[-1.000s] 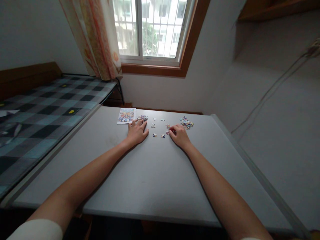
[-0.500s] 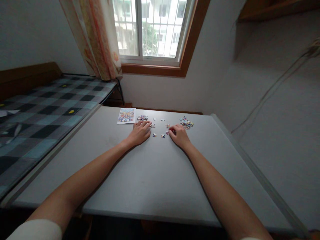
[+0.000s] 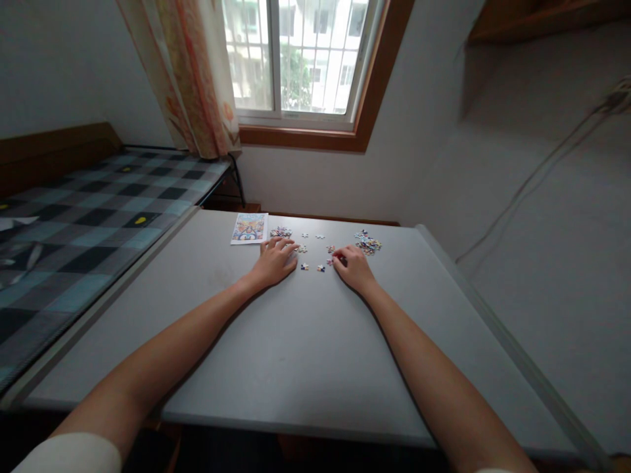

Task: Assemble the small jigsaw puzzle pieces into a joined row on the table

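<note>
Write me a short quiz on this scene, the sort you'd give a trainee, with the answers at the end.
1. Open question: what small thing lies right at the fingers of the right hand?
2. Multiple choice: on which side of the table is the checked mattress in this view? A) right B) far C) left
3. True or false: the printed picture lies nearer the right hand than the left hand.

Key:
1. A puzzle piece; whether it is gripped is too small to tell.
2. C.
3. False: the printed picture lies nearer the left hand.
</note>
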Demonstrator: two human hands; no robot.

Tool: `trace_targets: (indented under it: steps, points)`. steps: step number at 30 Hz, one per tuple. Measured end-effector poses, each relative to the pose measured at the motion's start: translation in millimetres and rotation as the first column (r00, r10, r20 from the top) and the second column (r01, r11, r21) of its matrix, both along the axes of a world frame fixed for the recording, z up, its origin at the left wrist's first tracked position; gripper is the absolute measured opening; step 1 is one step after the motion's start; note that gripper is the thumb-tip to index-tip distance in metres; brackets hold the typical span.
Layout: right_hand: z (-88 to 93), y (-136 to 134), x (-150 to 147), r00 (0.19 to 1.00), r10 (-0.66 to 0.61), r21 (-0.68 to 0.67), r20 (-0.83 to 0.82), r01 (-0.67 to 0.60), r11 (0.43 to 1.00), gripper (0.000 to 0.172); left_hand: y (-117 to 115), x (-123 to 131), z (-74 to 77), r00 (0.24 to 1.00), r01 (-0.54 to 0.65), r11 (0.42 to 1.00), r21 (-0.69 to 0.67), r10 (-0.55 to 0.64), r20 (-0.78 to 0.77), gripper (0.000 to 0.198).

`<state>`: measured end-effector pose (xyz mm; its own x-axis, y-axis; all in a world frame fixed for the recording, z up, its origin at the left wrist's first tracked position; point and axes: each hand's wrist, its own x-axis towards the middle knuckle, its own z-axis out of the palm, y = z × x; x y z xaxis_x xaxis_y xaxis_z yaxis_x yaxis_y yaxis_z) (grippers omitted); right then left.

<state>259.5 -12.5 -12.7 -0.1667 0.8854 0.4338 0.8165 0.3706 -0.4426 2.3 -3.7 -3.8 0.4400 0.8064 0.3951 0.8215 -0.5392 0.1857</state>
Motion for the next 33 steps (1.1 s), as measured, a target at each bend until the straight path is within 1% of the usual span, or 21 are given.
trace_targets:
  steps: [6, 19, 25, 33]
  points:
    - [0.0, -0.2, -0.2, 1.000, -0.001, 0.003, 0.007, 0.001, 1.000, 0.015, 0.1, 0.2, 1.8, 1.000, 0.022, 0.999, -0.029, -0.021, 0.012, 0.029]
    - [-2.2, 1.4, 0.6, 1.000, 0.005, 0.004, 0.006, -0.005, 1.000, 0.018, -0.9, -0.1, 1.7, 0.999, 0.038, 0.999, 0.013, -0.038, -0.020, 0.027]
    - [-0.5, 0.6, 0.5, 1.000, -0.001, 0.001, 0.009, 0.001, 1.000, 0.019, -2.8, 1.3, 4.9, 1.000, 0.012, 1.000, -0.008, -0.012, -0.004, 0.029]
    - [0.9, -0.8, -0.5, 1.000, 0.001, 0.004, 0.007, -0.001, 1.000, 0.019, -4.0, 1.6, 7.1, 0.999, -0.029, 1.000, 0.009, 0.029, 0.017, 0.029]
